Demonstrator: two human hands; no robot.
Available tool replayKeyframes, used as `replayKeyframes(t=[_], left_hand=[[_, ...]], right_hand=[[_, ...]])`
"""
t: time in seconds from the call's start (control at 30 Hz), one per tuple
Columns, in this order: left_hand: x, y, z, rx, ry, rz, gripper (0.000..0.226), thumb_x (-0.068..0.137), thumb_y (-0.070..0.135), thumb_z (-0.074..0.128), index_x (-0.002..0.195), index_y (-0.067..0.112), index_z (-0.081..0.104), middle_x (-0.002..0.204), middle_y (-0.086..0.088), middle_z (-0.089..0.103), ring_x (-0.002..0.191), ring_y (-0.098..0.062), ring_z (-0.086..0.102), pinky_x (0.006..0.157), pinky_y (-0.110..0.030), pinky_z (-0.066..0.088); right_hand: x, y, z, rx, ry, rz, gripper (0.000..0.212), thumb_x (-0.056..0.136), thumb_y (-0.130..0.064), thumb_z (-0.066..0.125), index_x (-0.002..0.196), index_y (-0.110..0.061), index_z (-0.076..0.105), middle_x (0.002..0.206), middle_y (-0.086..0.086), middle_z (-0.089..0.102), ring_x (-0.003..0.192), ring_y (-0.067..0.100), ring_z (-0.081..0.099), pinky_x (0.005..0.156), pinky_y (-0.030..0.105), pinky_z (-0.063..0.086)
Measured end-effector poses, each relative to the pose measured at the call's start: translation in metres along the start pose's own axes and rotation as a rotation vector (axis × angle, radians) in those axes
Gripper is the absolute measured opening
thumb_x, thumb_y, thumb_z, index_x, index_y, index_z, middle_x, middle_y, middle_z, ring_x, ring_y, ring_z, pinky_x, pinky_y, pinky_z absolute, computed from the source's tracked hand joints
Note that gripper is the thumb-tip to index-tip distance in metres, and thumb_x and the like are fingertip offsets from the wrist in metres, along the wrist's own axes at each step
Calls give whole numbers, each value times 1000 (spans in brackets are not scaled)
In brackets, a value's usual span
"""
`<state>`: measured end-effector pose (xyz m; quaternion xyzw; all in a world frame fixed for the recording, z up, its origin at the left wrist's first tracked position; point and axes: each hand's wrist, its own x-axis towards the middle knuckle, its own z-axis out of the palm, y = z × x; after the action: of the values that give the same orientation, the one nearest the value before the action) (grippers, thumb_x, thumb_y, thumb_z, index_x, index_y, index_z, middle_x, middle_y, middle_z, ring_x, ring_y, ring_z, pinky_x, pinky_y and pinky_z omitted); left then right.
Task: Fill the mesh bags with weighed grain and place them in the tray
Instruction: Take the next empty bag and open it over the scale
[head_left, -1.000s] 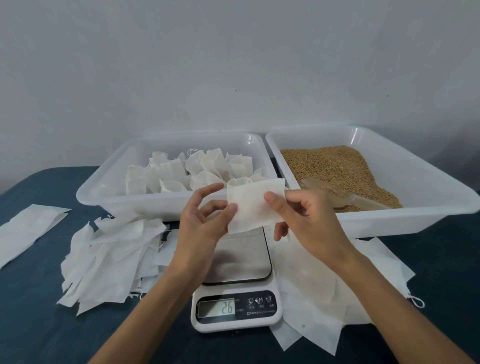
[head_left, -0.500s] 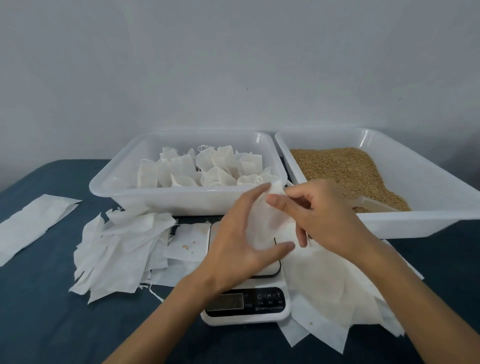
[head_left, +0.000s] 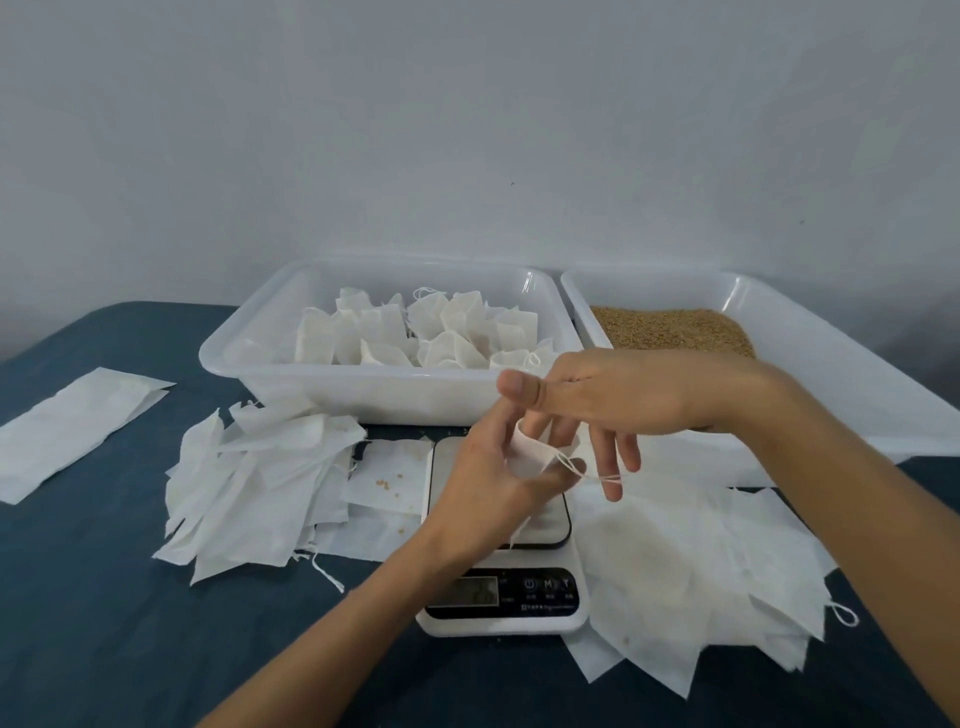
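Over the steel plate of the kitchen scale (head_left: 501, 597) my left hand (head_left: 485, 486) holds a small white mesh bag (head_left: 530, 452), its drawstring trailing to the right. My right hand (head_left: 608, 400) hovers just above it, thumb out, fingers spread inside or behind the bag's mouth. Behind them the left white tray (head_left: 374, 397) holds several filled mesh bags (head_left: 447, 332). The right white tray (head_left: 831, 364) contains brown grain (head_left: 670, 330).
Empty flat mesh bags lie in a pile (head_left: 260, 483) left of the scale and in another pile (head_left: 696, 582) on the right. A single long white sheet (head_left: 78, 431) lies at the far left on the dark blue tablecloth (head_left: 104, 623).
The flat bag held up between both hands has come down over the scale. My right fingers have gone into or behind its mouth, and the left hand now cups it from below.
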<state>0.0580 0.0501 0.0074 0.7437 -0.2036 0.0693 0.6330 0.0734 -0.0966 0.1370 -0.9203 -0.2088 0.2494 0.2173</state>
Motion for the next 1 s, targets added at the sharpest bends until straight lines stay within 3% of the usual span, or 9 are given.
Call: replayKeyframes(t=[0.13,0.27,0.37,0.43,0.53,0.6,0.7,0.8,1.0], left_hand=[[1,-3,1,-62,36,-22,33,89,12,79,109,34,65,97,25,73,96,3,70,77,-9,50],[3,-4,0,-119,37,-48,31,83,19,79,110,24,65,99,0,74,90,-20,69,78,-34,57],[5,-6,-3,-174,65,-77,34,79,17,79,109,26,65,97,1,75,86,-11,68,72,-20,53],[6,-7,-5,-189,79,-97,34,80,13,81,108,25,65,95,4,75,86,-9,69,73,-18,53],[9,-10,-7,-170,110,-119,33,86,8,83,107,26,65,93,4,76,85,-9,69,72,-21,54],[9,-10,-6,-154,108,-123,33,86,9,84,107,26,65,93,3,76,84,-9,70,71,-20,53],[7,-10,-6,-172,114,-135,36,81,14,87,108,25,66,93,2,76,85,-11,71,71,-19,53],[7,-8,-7,-155,126,-149,38,76,24,85,108,27,66,94,1,77,86,-16,72,74,-29,57],[10,-11,-9,-157,127,-136,34,84,4,83,109,21,66,90,2,76,80,-7,70,68,-20,55]], right_hand=[[3,-9,0,-23,-3,-21,88,73,-87,27,101,-17,73,113,-4,72,63,31,74,60,31,53],[-3,0,-23,52,168,-136,84,83,-89,27,89,-24,80,94,-5,78,59,27,73,52,25,51],[-10,42,-46,98,481,-86,59,87,-78,46,86,-28,77,84,-5,78,58,22,73,51,23,54],[-8,92,-58,-28,593,90,35,89,-59,62,89,-26,75,85,-8,77,67,15,73,60,24,54],[-1,161,-59,-377,367,530,43,87,-44,75,118,-16,67,118,0,69,99,20,64,86,33,52],[4,190,-51,-480,225,675,48,87,-40,75,123,-10,64,122,6,67,105,24,63,91,36,53],[10,211,-39,-477,253,687,36,90,-40,69,112,-11,68,110,7,70,98,23,65,84,35,54],[12,217,-35,-484,312,632,27,89,-38,68,99,-13,66,95,4,68,83,18,63,71,31,51],[-15,217,-77,-502,352,611,18,96,-32,67,98,-14,68,101,5,68,89,20,63,84,38,53]])
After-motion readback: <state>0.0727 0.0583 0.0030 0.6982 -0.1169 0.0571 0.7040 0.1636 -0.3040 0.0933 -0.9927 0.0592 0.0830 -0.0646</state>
